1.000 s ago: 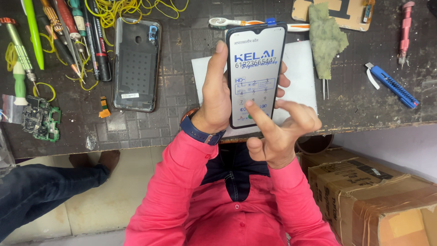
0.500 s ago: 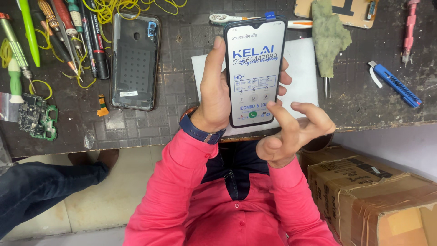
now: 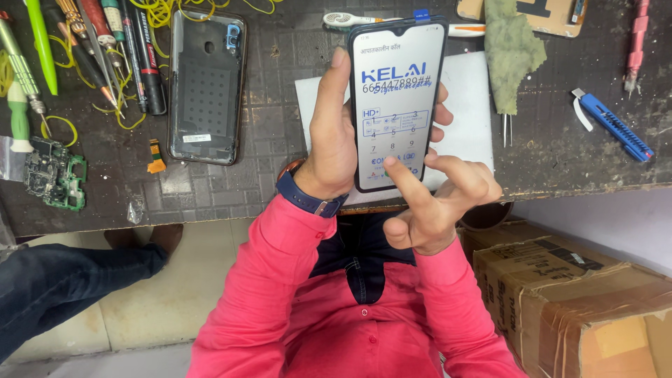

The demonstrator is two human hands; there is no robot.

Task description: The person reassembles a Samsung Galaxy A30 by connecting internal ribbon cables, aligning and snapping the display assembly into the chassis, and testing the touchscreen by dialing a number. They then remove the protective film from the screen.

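The left hand (image 3: 336, 140) is wrapped around a black phone (image 3: 395, 98) and holds it up over the desk (image 3: 280, 140). The thumb lies along the phone's left edge, and the fingertips peek out on the right edge. The phone stands upright with its screen lit, and a number pad shows on it. The right hand (image 3: 437, 203) is just below the phone. It holds nothing. Its pointing finger is stretched out, and the tip touches the bottom part of the screen. The other fingers are curled in loosely. A blue watch band (image 3: 308, 199) sits on the left wrist, and both arms wear red sleeves. Behind the phone a white sheet (image 3: 469, 105) lies flat on the desk. To the left of the hands, a little way off, a phone back cover (image 3: 206, 87) lies with its inside facing up. Farther left are screwdrivers and pens (image 3: 84, 49) in a messy bunch with yellow wires (image 3: 164, 10), and a green circuit board (image 3: 56, 171) rests near the desk's edge. To the right of the phone a green cloth (image 3: 511, 52) lies on the desk, with tweezers (image 3: 505, 129) just under it. A blue cutter knife (image 3: 616, 126) lies farther right, well apart from the hands. Brown cardboard boxes (image 3: 581, 301) sit below the desk on the right side.
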